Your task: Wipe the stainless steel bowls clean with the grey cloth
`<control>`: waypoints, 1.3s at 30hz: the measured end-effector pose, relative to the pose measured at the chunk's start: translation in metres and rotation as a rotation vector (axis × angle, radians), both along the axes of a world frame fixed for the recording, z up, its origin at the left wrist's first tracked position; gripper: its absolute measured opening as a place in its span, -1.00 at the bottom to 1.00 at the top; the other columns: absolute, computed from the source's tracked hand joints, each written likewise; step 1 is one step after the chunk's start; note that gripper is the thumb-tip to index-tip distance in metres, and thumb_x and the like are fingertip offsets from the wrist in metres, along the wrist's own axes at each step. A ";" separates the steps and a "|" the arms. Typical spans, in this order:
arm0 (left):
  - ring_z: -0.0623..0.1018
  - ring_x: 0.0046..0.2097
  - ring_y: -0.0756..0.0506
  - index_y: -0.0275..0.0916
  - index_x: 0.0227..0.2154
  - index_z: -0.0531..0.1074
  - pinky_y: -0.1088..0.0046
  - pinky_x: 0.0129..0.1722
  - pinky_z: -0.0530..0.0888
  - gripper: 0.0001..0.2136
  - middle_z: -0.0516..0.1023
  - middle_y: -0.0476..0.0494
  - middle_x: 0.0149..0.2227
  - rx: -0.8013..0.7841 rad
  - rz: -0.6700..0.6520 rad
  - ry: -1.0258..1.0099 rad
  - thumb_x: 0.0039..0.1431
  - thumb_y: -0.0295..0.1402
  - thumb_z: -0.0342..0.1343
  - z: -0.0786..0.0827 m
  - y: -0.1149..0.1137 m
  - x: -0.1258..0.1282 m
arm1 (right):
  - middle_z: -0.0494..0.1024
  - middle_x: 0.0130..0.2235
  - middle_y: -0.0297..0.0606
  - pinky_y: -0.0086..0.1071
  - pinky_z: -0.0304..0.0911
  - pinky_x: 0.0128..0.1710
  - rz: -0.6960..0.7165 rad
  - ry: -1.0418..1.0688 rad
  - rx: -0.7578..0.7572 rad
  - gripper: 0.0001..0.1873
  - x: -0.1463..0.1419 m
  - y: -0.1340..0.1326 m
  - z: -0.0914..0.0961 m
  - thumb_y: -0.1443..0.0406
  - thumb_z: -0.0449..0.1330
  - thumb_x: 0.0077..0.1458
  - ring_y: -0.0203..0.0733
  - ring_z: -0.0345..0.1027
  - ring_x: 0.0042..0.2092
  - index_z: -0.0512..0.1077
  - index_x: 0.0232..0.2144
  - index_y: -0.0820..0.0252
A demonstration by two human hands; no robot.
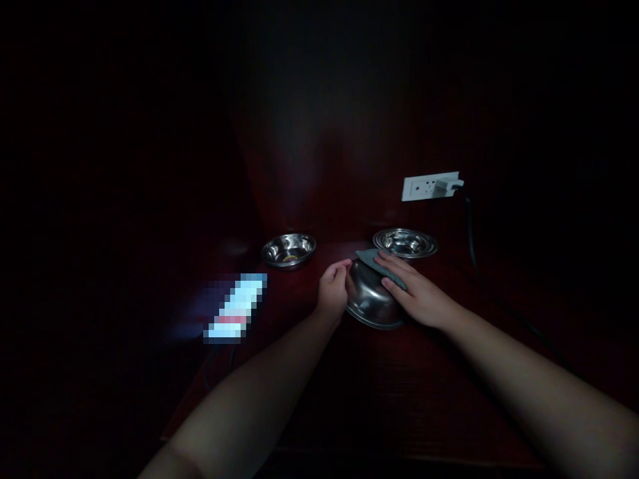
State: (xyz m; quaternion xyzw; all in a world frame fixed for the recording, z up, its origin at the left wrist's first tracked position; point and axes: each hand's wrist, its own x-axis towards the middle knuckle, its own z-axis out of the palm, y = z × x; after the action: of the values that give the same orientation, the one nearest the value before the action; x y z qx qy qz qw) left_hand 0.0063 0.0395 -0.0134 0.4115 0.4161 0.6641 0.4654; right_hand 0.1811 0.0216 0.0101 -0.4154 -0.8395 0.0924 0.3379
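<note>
An upturned steel bowl [368, 299] rests tilted on a dark red wooden table [424, 379]. My left hand [332, 287] grips the bowl's left side, fingers curled round its edge. My right hand [417, 293] lies on the bowl's right side, fingers stretched out and pressing a grey cloth [375, 262] flat against the metal. The room is very dark.
A second steel bowl [288, 249] stands upright at the back left. Stacked steel bowls [405, 242] sit at the back right. A lit screen [234, 309] lies to the left. A white wall socket [430, 186] holds a plug with a black cable [470, 233] hanging down.
</note>
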 end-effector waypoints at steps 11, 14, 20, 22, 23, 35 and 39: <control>0.52 -0.14 -0.09 -0.27 -0.24 0.47 0.33 -0.04 0.37 -0.79 0.56 -0.17 -0.17 -0.006 -0.034 -0.039 0.06 -0.40 0.03 0.000 -0.001 0.000 | 0.15 0.25 -0.29 0.06 -0.16 0.25 0.218 -0.041 0.040 -0.53 0.000 -0.011 0.013 0.18 -0.07 0.23 -0.04 -0.13 0.30 0.18 0.17 0.01; 0.52 -0.14 -0.09 -0.28 -0.25 0.48 0.33 -0.05 0.38 -0.79 0.57 -0.17 -0.19 -0.009 -0.044 -0.050 0.04 -0.41 0.04 0.002 -0.003 0.001 | 0.16 0.25 -0.30 0.03 -0.15 0.25 0.268 -0.043 0.047 -0.55 -0.001 -0.013 0.014 0.20 -0.07 0.23 -0.07 -0.12 0.30 0.20 0.16 0.01; 0.52 -0.16 -0.08 -0.28 -0.26 0.47 0.33 -0.05 0.38 -0.80 0.57 -0.17 -0.19 -0.008 -0.035 -0.047 0.06 -0.37 0.05 -0.002 0.000 0.001 | 0.16 0.25 -0.28 0.02 -0.17 0.26 0.182 -0.041 0.019 -0.52 -0.002 -0.010 0.012 0.16 -0.08 0.23 -0.07 -0.11 0.29 0.17 0.18 0.04; 0.53 -0.16 -0.09 -0.28 -0.25 0.47 0.33 -0.05 0.38 -0.79 0.57 -0.19 -0.19 -0.009 -0.030 -0.040 0.09 -0.36 0.03 -0.004 0.002 0.000 | 0.15 0.25 -0.26 0.02 -0.18 0.26 0.137 -0.036 -0.004 -0.50 -0.001 -0.008 0.010 0.13 -0.07 0.22 -0.05 -0.12 0.30 0.17 0.18 0.06; 0.52 -0.15 -0.09 -0.29 -0.24 0.47 0.33 -0.04 0.37 -0.80 0.56 -0.20 -0.18 -0.005 -0.025 -0.032 0.10 -0.37 0.02 -0.004 0.002 0.000 | 0.14 0.26 -0.24 0.01 -0.18 0.26 0.117 -0.027 -0.016 -0.49 -0.001 -0.007 0.008 0.12 -0.07 0.22 -0.05 -0.13 0.30 0.18 0.18 0.08; 0.51 -0.10 -0.09 -0.28 -0.22 0.47 0.33 -0.01 0.37 -0.79 0.54 -0.22 -0.12 -0.026 -0.007 0.028 0.13 -0.39 -0.01 -0.003 0.002 -0.001 | 0.14 0.26 -0.20 -0.05 -0.18 0.28 0.043 0.089 -0.067 -0.45 0.000 0.004 -0.002 0.06 -0.09 0.21 -0.06 -0.09 0.29 0.20 0.17 0.14; 0.51 -0.10 -0.09 -0.29 -0.22 0.46 0.33 -0.02 0.37 -0.79 0.54 -0.23 -0.11 -0.013 -0.004 0.037 0.14 -0.39 -0.02 -0.002 0.001 -0.001 | 0.14 0.26 -0.22 -0.05 -0.18 0.28 0.052 0.096 -0.064 -0.47 0.000 0.002 0.000 0.08 -0.09 0.21 -0.06 -0.10 0.29 0.22 0.16 0.11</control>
State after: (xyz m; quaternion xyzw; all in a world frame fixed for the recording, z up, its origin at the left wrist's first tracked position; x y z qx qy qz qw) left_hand 0.0054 0.0404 -0.0152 0.4216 0.4282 0.6526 0.4615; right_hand 0.1813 0.0234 0.0102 -0.3992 -0.8295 0.1479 0.3616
